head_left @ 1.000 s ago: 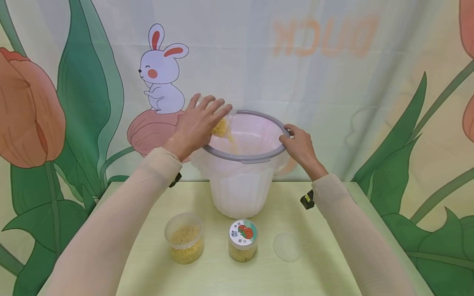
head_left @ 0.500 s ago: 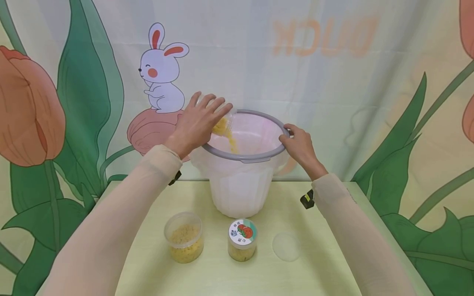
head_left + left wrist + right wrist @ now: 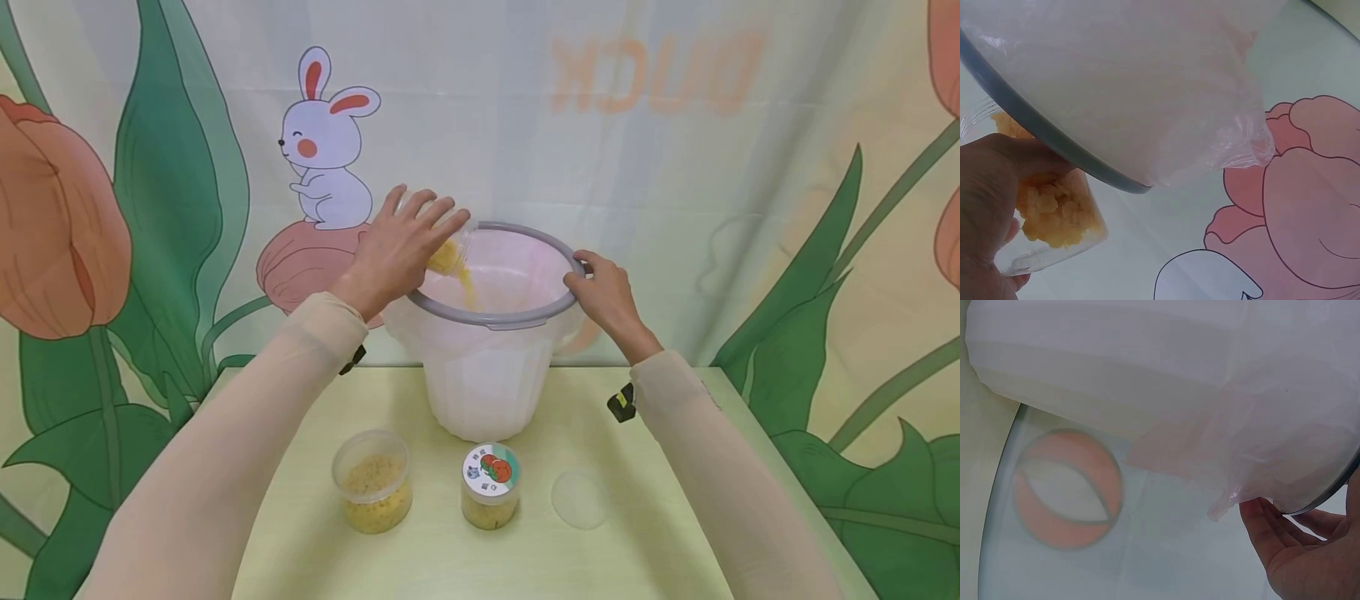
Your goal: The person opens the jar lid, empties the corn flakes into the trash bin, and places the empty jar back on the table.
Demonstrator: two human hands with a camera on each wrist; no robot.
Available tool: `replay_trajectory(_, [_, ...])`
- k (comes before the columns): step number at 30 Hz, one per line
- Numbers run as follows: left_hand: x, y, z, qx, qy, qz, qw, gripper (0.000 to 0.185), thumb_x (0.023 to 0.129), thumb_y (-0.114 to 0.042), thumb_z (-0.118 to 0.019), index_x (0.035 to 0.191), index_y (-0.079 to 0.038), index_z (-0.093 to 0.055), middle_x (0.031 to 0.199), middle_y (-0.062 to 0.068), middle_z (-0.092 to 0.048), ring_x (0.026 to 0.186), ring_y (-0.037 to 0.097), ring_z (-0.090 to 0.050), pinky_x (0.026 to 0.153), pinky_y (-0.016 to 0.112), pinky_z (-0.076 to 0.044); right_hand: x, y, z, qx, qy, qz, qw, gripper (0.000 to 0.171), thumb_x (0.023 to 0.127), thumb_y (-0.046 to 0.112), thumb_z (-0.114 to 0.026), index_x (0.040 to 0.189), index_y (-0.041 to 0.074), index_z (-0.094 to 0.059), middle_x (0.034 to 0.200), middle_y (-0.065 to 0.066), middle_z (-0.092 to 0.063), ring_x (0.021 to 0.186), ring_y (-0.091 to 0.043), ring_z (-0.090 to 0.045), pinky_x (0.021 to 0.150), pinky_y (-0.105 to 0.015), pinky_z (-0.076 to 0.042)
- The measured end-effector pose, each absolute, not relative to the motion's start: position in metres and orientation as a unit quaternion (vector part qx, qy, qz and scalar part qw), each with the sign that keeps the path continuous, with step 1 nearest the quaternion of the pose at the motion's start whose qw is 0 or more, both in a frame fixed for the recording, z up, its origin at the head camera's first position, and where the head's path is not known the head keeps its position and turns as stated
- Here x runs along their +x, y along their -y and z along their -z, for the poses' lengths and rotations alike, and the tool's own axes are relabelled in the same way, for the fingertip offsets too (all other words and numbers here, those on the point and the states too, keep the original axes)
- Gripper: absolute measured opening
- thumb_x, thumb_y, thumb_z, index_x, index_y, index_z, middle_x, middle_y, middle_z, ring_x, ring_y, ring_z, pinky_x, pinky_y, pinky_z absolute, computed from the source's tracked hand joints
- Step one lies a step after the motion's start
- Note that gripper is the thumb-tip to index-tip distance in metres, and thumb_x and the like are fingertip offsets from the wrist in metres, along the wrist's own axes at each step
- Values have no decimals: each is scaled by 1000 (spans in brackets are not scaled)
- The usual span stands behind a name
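Note:
My left hand [image 3: 397,250] grips a clear plastic jar [image 3: 452,250] of yellow crumbly bits, tipped mouth-down over the near-left rim of a white bin. The bin has a grey rim [image 3: 495,321] and a thin plastic liner. Yellow bits fall from the jar into the bin. In the left wrist view the jar [image 3: 1054,212] lies against the grey rim [image 3: 1054,140], held by my left hand [image 3: 985,206]. My right hand [image 3: 607,292] holds the rim's right side, thumb on top. The right wrist view shows my right hand's fingers [image 3: 1272,531] under the rim beside the liner [image 3: 1179,394].
On the pale green table [image 3: 660,542], in front of the bin, stand an open jar of yellow bits [image 3: 373,482] and a lidded jar with a sticker [image 3: 491,497]. A clear round lid [image 3: 580,498] lies flat to their right. A printed cloth backdrop hangs behind.
Yellow bits have started to stream out of the tipped jar into the bin. Both hands have stayed almost where they were.

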State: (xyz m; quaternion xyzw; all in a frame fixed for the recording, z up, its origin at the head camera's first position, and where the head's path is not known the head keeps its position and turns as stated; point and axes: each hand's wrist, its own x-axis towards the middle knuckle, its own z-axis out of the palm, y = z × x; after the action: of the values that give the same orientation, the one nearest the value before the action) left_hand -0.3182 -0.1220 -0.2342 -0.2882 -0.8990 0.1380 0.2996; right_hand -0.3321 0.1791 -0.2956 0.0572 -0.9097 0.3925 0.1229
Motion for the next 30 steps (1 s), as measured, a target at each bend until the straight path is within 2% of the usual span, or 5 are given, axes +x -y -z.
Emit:
replay_trajectory(8, [-318, 121, 233, -287, 901, -143, 293, 84, 77, -9, -74, 150, -21, -34, 151, 9, -41, 140, 34, -34, 119, 59, -23, -333, -179, 296, 57, 910, -393, 121, 56, 91, 27, -51, 144, 10, -48, 133, -20, -60, 108, -31, -66, 87, -43, -54])
replay_trajectory(30, [-319, 122, 235, -293, 901, -153, 280, 85, 77, -8, -74, 151, -21, -34, 152, 9, -40, 141, 34, -32, 120, 59, -21, -332, -179, 295, 53, 910, -394, 118, 55, 92, 27, -51, 144, 10, -48, 133, -20, -60, 106, -31, -66, 86, -42, -54])
